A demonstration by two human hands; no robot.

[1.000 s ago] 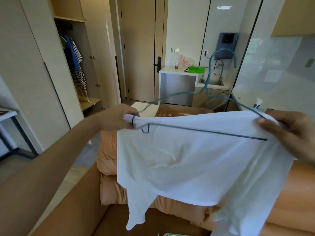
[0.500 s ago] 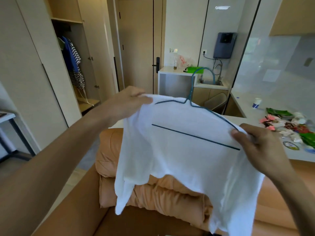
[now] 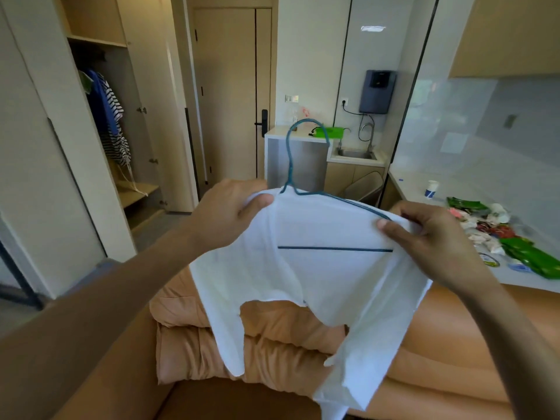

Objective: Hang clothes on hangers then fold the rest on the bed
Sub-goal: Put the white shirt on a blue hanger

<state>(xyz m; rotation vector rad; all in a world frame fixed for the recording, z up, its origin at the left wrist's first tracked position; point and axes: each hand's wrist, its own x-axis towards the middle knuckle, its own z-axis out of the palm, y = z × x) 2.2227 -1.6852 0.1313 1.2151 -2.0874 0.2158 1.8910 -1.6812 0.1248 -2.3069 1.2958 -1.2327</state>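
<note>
- shirt (image 3: 306, 277): thin white cloth, draped over a blue wire hanger (image 3: 303, 189), held up above the bed (image 3: 272, 338) with its tan quilted bedding.
- left hand (image 3: 225, 212): fingers pinch the shirt's left shoulder.
- right hand (image 3: 436, 237): fingers clamp cloth and wire at the right shoulder.
- hanger's hook curves up; its straight bar shows through the neck opening.
- counter (image 3: 500, 268): crumpled wrappers.

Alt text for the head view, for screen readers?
A person's left hand and right hand grip the shoulders of a white shirt draped over a blue wire hanger, held above an orange duvet. An open wardrobe with hung clothes stands at left; a cluttered counter at right.
</note>
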